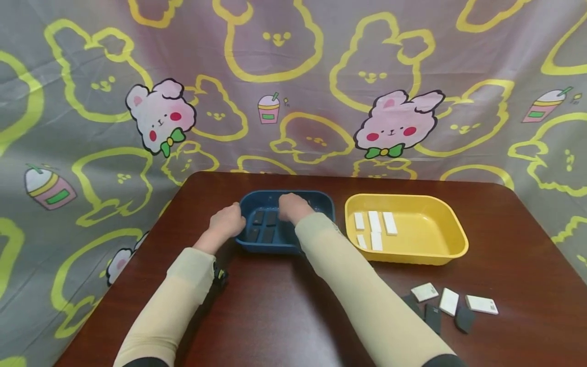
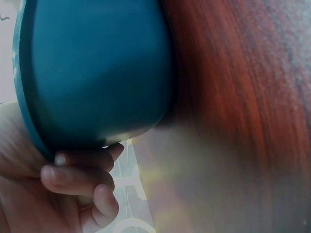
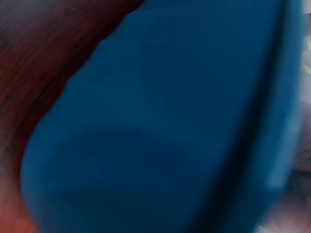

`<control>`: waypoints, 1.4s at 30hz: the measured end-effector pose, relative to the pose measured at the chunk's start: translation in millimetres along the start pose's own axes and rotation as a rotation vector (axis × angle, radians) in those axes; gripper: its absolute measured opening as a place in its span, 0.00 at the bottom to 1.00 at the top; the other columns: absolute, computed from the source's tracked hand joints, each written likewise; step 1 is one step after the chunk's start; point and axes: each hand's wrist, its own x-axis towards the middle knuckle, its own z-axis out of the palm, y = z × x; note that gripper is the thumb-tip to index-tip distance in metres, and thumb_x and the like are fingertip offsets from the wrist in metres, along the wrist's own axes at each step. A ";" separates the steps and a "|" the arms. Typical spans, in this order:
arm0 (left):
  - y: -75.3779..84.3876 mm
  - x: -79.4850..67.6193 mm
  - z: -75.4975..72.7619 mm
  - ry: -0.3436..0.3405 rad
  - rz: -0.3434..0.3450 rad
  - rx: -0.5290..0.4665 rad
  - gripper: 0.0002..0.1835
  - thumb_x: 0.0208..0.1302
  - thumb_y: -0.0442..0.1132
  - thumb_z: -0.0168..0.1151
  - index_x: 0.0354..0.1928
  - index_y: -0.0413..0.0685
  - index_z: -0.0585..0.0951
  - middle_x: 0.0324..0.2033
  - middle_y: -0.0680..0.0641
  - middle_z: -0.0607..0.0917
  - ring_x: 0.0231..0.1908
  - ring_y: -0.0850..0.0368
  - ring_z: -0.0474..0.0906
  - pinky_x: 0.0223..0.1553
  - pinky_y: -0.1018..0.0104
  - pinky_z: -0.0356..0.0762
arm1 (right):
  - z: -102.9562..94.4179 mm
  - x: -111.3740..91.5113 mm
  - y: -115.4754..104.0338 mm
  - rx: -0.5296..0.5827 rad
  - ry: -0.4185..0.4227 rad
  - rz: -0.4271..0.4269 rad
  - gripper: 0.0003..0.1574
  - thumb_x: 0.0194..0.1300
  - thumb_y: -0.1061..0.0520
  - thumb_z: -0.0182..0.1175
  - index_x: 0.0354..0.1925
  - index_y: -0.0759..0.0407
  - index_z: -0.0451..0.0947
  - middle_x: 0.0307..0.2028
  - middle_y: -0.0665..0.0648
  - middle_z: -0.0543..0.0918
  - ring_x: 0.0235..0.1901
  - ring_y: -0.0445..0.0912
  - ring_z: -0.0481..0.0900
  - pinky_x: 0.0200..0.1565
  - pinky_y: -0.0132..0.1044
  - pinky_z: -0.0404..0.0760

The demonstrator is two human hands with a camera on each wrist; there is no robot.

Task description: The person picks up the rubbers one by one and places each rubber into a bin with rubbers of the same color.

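In the head view my left hand (image 1: pixel 227 223) grips the left rim of a blue plastic tray (image 1: pixel 270 248). The left wrist view shows its fingers (image 2: pixel 73 180) curled at the tray's outer wall (image 2: pixel 102 73). My right hand (image 1: pixel 293 208) reaches over the right part of this tray, its fingertips hidden behind the hand; I cannot tell whether they hold a piece. Several flat black pieces (image 1: pixel 271 218) lie in rows in the tray's left half. The tray's blue wall (image 3: pixel 136 121) fills most of the right wrist view, which does not show the right fingers.
Right of the blue tray stands a yellow tray (image 1: pixel 426 256) with several white pieces (image 1: pixel 374 221) in its left part. Nearer on the brown table (image 1: pixel 270 306) lie three loose white pieces (image 1: pixel 449 301) and three black ones (image 1: pixel 464 319). A patterned cloth (image 1: pixel 293 102) hangs behind.
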 end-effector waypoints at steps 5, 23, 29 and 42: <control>0.4 1.1 1.7 0.005 0.004 -0.009 0.23 0.68 0.38 0.54 0.59 0.29 0.68 0.31 0.40 0.78 0.28 0.48 0.76 0.29 0.57 0.75 | 6.8 6.9 7.9 0.043 0.026 0.032 0.08 0.69 0.58 0.59 0.38 0.61 0.82 0.25 0.54 0.77 0.28 0.47 0.74 0.45 0.44 0.76; 0.1 1.9 -0.2 -0.008 -0.018 -0.007 0.25 0.69 0.38 0.53 0.62 0.29 0.66 0.37 0.38 0.79 0.30 0.47 0.76 0.31 0.57 0.76 | 0.5 7.9 13.9 0.027 -0.085 0.015 0.09 0.62 0.61 0.65 0.42 0.60 0.80 0.32 0.55 0.80 0.32 0.48 0.76 0.35 0.39 0.75; 0.9 1.1 1.0 -0.011 -0.013 0.004 0.25 0.68 0.38 0.53 0.62 0.28 0.66 0.34 0.38 0.78 0.29 0.47 0.76 0.30 0.56 0.74 | -0.7 -4.7 12.6 0.003 -0.043 -0.040 0.13 0.63 0.58 0.66 0.46 0.60 0.79 0.37 0.55 0.80 0.36 0.49 0.75 0.40 0.41 0.75; 1.0 0.7 1.2 -0.004 -0.004 0.006 0.25 0.68 0.37 0.54 0.60 0.27 0.67 0.35 0.38 0.79 0.29 0.47 0.76 0.33 0.53 0.76 | -32.0 -14.0 24.8 -0.113 -0.018 -0.088 0.33 0.60 0.56 0.69 0.62 0.61 0.71 0.56 0.58 0.78 0.51 0.49 0.76 0.52 0.43 0.75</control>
